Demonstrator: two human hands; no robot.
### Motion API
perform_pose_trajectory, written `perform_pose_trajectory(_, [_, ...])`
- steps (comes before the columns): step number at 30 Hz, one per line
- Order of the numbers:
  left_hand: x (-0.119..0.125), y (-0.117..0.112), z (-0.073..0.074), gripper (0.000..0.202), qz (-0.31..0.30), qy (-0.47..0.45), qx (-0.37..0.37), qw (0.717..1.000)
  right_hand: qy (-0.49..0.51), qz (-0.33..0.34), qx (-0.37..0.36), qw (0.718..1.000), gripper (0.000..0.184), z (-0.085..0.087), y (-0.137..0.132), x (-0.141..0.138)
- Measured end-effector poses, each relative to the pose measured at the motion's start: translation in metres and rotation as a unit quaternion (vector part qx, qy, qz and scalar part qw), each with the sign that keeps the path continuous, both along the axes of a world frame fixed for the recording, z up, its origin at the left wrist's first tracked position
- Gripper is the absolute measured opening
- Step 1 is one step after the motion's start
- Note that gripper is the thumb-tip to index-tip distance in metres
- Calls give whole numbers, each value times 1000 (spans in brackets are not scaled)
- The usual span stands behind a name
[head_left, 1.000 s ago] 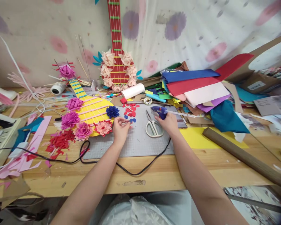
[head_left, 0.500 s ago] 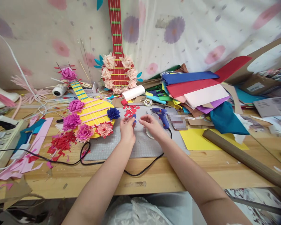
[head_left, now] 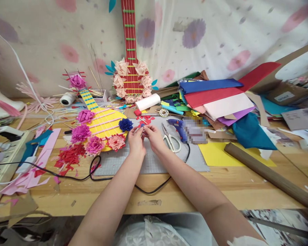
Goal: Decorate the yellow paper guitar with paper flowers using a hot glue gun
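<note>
My left hand (head_left: 136, 139) is closed in a pinch on a small blue paper piece (head_left: 142, 125), mostly hidden by fingers. Fingertips of my right hand (head_left: 154, 137) meet it from the other side, also pinched. Both hands are held over the grey cutting mat (head_left: 156, 167). Just beyond them lie red paper petals (head_left: 146, 119). To their left is a yellow paper guitar (head_left: 102, 124) with pink flowers and a dark blue paper flower (head_left: 125, 124). On the right, white-handled scissors (head_left: 172, 141) rest beside a blue glue gun (head_left: 178, 128).
A black cord (head_left: 154, 190) loops across the table front. Stacked coloured paper (head_left: 215, 92) fills the back right, with a brown roll (head_left: 267, 174) nearer. A red paper guitar (head_left: 129, 44) stands at the back. Red scraps (head_left: 70, 157) and a power strip (head_left: 7, 164) are left.
My right hand has moved left to join my left hand at the blue paper piece. The scissors it partly covered now show fully. The view has shifted slightly.
</note>
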State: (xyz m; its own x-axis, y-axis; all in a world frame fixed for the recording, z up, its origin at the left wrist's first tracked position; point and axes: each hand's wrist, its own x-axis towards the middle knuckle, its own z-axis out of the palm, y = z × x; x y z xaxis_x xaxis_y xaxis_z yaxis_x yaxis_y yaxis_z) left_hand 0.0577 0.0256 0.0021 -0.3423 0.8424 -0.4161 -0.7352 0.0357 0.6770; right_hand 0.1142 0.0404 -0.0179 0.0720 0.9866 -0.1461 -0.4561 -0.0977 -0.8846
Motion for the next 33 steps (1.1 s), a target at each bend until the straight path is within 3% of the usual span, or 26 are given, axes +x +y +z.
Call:
perform_pose_trajectory(5, [1,-9,-3,27,-53,50,1,997,-39,-21,1,999,26,-5,6,9])
perform_pose_trajectory(8, [-5,-15,-1,32,-73,131,39,988,-69,-19,11,997,28,-9,9,19])
perform_pose_trajectory(13, [-55,-3,27,33,-14,295,134,946,-111,-1,17,994,31,-15,13,30])
perform_pose_trajectory(17, [-98,12,47,36,19,375,139,916,-106,26,13,994,30,-17,12,29])
perform_pose_trajectory(19, [-106,15,46,37,0,397,130,908,-94,33,11,995,30,-16,11,25])
perform_pose_trajectory(23, [-109,16,30,34,-66,452,114,882,-69,54,0,996,30,-14,4,15])
perform_pose_trajectory(25, [-115,19,26,36,-65,542,130,828,-63,68,-5,996,30,-14,1,13])
perform_pose_trajectory(26, [-121,21,26,40,-65,606,149,779,-62,73,-8,995,30,-14,0,12])
perform_pose_trajectory(30, [-147,36,37,57,-173,817,230,500,-65,87,-37,993,29,-17,-2,11])
perform_pose_trajectory(31, [-152,40,39,60,-201,837,245,446,-64,91,-44,993,29,-18,-3,10])
perform_pose_trajectory(33, [-157,47,40,65,-238,856,269,372,-61,102,-50,992,30,-18,-3,7])
